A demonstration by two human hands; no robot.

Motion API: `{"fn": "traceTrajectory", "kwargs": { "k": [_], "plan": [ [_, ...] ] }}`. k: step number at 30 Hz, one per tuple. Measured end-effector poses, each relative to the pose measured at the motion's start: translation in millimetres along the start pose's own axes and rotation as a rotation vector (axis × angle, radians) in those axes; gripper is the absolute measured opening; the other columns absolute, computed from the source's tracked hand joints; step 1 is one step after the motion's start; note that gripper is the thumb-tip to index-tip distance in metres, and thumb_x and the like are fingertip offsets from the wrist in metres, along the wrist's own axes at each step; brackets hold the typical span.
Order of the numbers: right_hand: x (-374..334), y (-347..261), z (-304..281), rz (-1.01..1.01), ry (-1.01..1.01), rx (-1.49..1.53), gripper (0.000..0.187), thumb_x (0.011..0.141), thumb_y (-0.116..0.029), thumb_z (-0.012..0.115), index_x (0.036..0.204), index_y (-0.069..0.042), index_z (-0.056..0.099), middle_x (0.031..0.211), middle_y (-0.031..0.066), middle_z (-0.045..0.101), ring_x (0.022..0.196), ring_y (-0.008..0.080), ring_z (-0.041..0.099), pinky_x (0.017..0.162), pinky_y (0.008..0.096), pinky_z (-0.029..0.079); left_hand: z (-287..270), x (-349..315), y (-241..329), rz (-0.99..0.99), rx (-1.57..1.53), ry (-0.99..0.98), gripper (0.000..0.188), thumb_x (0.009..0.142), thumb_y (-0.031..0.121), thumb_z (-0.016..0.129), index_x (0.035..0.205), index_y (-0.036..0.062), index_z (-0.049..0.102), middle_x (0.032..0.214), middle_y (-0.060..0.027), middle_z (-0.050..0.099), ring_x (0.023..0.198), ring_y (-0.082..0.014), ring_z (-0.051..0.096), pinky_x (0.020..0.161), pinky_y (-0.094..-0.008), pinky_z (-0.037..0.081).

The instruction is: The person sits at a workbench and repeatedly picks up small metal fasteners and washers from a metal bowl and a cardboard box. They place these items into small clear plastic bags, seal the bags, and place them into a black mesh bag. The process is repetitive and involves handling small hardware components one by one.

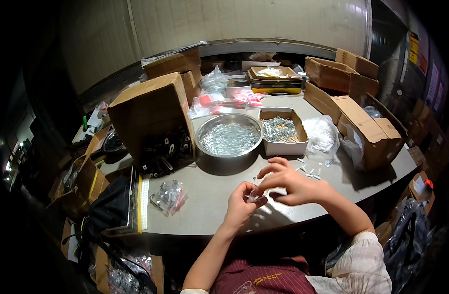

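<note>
Left hand (241, 208) — over gap between bowl (229, 164), table edge (190, 230)

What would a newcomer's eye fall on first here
Probably the round, silver metal bowl of shiny metal pieces, mid-table. Left of it stands a big brown cardboard box, dark pieces heaped at its bottom. Nearer the person, the bare left hand and right hand meet at a small, pale, partly hidden item.

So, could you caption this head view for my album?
Left hand pinching a small clear item, right hand up close, a metal bowl of small metal parts beyond.
</note>
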State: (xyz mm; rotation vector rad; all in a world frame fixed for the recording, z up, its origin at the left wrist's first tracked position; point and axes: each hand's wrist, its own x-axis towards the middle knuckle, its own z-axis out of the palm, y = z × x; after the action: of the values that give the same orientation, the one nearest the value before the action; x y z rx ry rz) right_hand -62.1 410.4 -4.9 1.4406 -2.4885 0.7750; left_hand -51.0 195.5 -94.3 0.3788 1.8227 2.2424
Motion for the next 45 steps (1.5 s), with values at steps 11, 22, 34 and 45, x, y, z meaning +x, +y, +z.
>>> {"fn": "traceTrajectory", "kwargs": {
  "k": [11, 22, 34, 45],
  "plan": [
    [-54, 53, -7, 0.265, 0.321, 0.117, 0.032, 0.081, 0.001, 0.067, 0.112, -0.002, 0.074, 0.113, 0.0134, 0.073, 0.097, 0.0262, 0.072, 0.085, 0.0351, 0.058, 28, -1, -4, 0.106, 0.274, -0.022, 0.018, 0.093, 0.01, 0.079, 0.1, 0.0016, 0.065, 0.094, -0.004, 0.072, 0.089, -0.0118, 0.065, 0.082, -0.0285, 0.053],
    [-103, 123, 14, 0.569, 0.188, -0.639, 0.018, 0.075, -0.023, 0.078, 0.075, -0.007, 0.069, 0.088, 0.012, 0.069, 0.089, 0.0324, 0.066, 0.09, 0.0432, 0.048, 47, 3, -15, 0.178, 0.268, -0.107, 0.021, 0.093, 0.014, 0.079, 0.107, 0.0011, 0.069, 0.094, -0.0043, 0.071, 0.082, -0.0102, 0.065, 0.072, -0.0272, 0.055],
    [-71, 97, 15, 0.161, 0.269, -0.482, 0.014, 0.076, -0.014, 0.077, 0.083, -0.01, 0.066, 0.089, 0.0041, 0.064, 0.102, 0.0253, 0.06, 0.11, 0.0457, 0.038, 49, 0, -14, 0.094, 0.285, -0.121, 0.026, 0.092, 0.013, 0.079, 0.112, 0.0002, 0.068, 0.098, -0.0058, 0.072, 0.085, -0.0127, 0.066, 0.076, -0.0295, 0.055],
    [-85, 38, -7, 0.174, 0.528, -0.082, 0.02, 0.087, -0.01, 0.079, 0.105, -0.003, 0.076, 0.109, 0.011, 0.074, 0.105, 0.0298, 0.068, 0.093, 0.0402, 0.052, 55, -4, -7, 0.032, 0.186, -0.125, 0.016, 0.093, 0.009, 0.078, 0.1, 0.0015, 0.065, 0.094, -0.0033, 0.07, 0.09, -0.0109, 0.064, 0.082, -0.0276, 0.053]
  ]
}}
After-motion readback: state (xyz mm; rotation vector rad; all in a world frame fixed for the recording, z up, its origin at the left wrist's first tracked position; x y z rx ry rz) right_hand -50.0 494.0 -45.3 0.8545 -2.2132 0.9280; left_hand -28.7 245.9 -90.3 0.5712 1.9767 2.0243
